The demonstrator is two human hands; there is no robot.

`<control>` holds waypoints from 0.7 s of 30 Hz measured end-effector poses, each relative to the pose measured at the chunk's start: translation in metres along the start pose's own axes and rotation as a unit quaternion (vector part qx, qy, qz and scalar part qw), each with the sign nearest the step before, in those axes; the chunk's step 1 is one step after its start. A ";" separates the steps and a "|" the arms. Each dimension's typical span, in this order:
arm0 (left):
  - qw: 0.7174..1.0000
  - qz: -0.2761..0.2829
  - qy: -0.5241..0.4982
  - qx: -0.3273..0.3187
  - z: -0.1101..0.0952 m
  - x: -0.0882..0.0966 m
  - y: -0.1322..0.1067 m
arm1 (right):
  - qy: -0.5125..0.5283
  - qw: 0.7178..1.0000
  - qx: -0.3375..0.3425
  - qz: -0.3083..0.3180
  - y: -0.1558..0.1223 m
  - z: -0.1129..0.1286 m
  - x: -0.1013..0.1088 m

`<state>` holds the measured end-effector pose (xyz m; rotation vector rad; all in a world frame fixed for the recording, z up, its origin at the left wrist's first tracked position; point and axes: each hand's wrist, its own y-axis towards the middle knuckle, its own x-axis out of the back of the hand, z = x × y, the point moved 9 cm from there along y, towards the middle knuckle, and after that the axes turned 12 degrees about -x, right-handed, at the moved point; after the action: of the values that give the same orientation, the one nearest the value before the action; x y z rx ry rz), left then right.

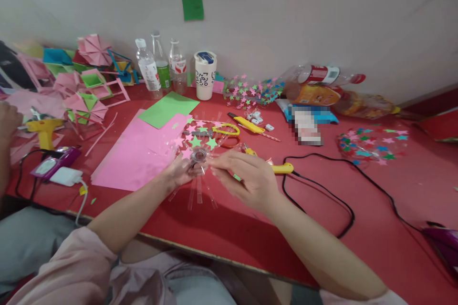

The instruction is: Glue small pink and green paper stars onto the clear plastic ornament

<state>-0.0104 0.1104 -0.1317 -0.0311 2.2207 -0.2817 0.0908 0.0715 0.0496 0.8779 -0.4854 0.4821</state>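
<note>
Near the table's front edge, my left hand point(182, 171) is closed around a clear plastic bottle piece point(199, 155), its neck ring facing up toward me. Thin clear strips fan out from it on several sides. Green and pink paper stars point(195, 141) sit on the far strips. My right hand point(246, 176) is at the right of the neck, thumb and fingers pinched together; what is between the fingertips is too small to make out. Under and beyond my right hand lies a yellow glue gun point(283, 168), partly hidden. Yellow-handled scissors point(227, 132) lie just past the stars.
Pink paper point(125, 164) and green paper point(169, 108) lie left. A yellow cutter point(246, 123), star-covered strips point(374, 145) and a black cable point(352, 209) are right. Bottles point(148, 69) and a white cup point(205, 76) stand behind. Another person's hand point(9, 121) is far left.
</note>
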 end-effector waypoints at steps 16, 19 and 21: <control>0.999 -0.018 0.038 -0.017 -0.004 -0.001 -0.003 | 0.005 1.000 -0.011 0.002 -0.001 0.001 0.000; 0.999 -0.020 0.042 -0.015 -0.004 0.000 -0.003 | 0.002 1.000 -0.004 -0.001 -0.001 0.002 0.001; 0.999 -0.022 0.044 -0.017 -0.004 -0.001 -0.003 | 0.002 1.000 -0.002 -0.003 0.000 0.003 0.001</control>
<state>-0.0134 0.1083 -0.1279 -0.0880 2.3136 -0.2752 0.0909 0.0696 0.0518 0.8739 -0.4803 0.4773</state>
